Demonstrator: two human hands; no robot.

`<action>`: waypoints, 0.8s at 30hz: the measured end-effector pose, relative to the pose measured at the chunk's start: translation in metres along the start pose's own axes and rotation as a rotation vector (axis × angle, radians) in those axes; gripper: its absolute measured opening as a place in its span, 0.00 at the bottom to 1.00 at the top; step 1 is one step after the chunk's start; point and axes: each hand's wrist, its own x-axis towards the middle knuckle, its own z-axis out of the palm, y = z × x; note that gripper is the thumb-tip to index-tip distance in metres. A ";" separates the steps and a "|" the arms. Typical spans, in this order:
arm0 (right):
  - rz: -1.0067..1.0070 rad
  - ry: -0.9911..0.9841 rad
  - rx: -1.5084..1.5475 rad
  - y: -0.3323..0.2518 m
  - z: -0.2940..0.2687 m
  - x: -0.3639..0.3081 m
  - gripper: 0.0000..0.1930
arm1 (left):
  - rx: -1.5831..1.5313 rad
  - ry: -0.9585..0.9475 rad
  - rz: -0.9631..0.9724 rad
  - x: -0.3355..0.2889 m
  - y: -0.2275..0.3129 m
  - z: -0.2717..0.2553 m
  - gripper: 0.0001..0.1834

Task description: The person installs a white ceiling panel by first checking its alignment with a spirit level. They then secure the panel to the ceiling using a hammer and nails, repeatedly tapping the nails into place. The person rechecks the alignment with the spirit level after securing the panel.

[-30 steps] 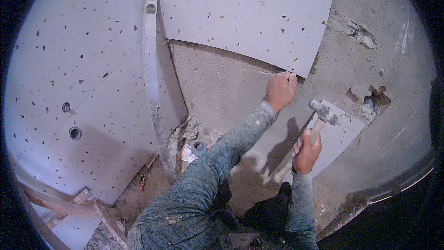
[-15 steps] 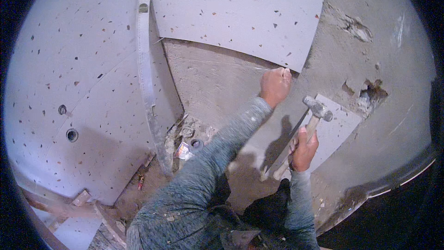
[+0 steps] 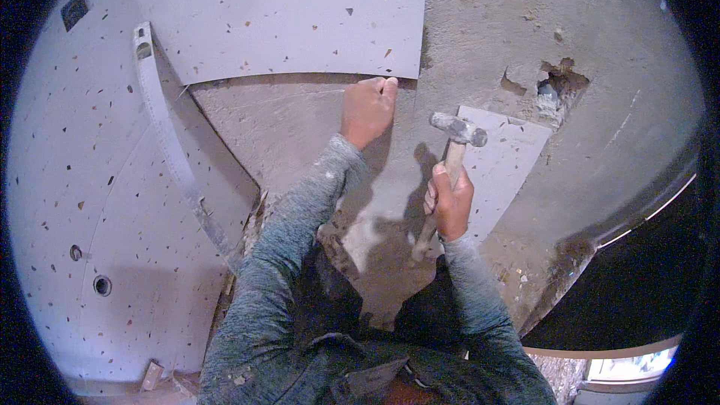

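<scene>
Surface: bare grey mortar wall (image 3: 480,45) fills the centre and upper right of the frame, rough, with a jagged hole (image 3: 564,84) right of upper centre. Large speckled slab (image 3: 300,15) covers the wall at top centre; speckled facing (image 3: 97,180) spans the left side, with a square cutout (image 3: 74,10) at upper left and a round outlet (image 3: 102,285) at lower left. Long spirit level (image 3: 166,124) stands against this facing. Smaller speckled tile piece (image 3: 510,165) sits right of centre. Dark area at lower right, with a bright patch beneath.

Edges: slab's lower edge curves across upper centre in this lens, a dark gap below it. Left hand (image 3: 369,110) is at that edge, near the slab's lower right corner, fingers curled into a fist; whether it grips anything cannot be told.

Right hand (image 3: 452,202), centre right, is wrapped around the handle of a hammer (image 3: 456,151), head up, in front of the tile piece's left side; contact between the two cannot be judged.

Room: the hands are well apart, bare mortar between them; more mortar extends left of the left hand toward the facing's edge.
</scene>
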 end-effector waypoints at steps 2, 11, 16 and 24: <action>-0.104 0.013 -0.109 0.016 -0.004 0.008 0.11 | 0.070 0.117 -0.005 -0.009 0.004 0.014 0.20; -0.083 0.006 -0.177 0.014 0.003 0.009 0.12 | 0.036 0.119 0.007 -0.009 -0.001 0.013 0.21; -0.111 0.035 -0.280 0.022 0.001 0.013 0.14 | -0.029 0.050 -0.095 -0.004 0.004 0.007 0.22; -0.066 0.060 -0.293 0.018 0.002 0.003 0.15 | 0.115 0.214 0.079 -0.011 0.007 0.016 0.21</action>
